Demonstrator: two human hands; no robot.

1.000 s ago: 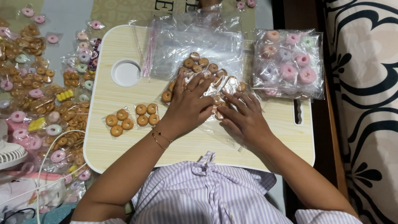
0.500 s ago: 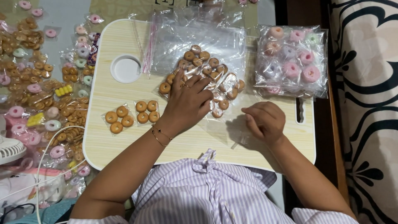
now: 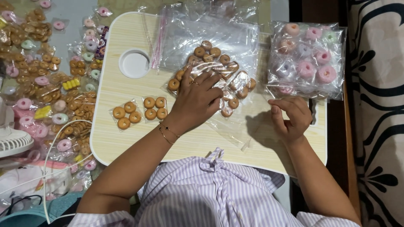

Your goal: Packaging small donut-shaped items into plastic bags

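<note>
left hand lies flat, fingers spread, pressing on a heap of small brown ring-shaped pieces that rests on and under clear plastic bags; the heap reaches out beyond the fingertips toward the far side of the board. right hand is raised just off the surface, well apart from the heap, fingers curled loosely inward; whether it pinches anything cannot be told. two small clear packets of brown rings lie side by side just left of the left wrist. surface: pale wood-grain lap table with rounded corners and a round cup recess. a clear bag of pink and pastel rings sits at the far right corner. to the left, loose packets of brown and pink rings are scattered beside a white fan. the bags are thin, glossy and crinkled.
</note>
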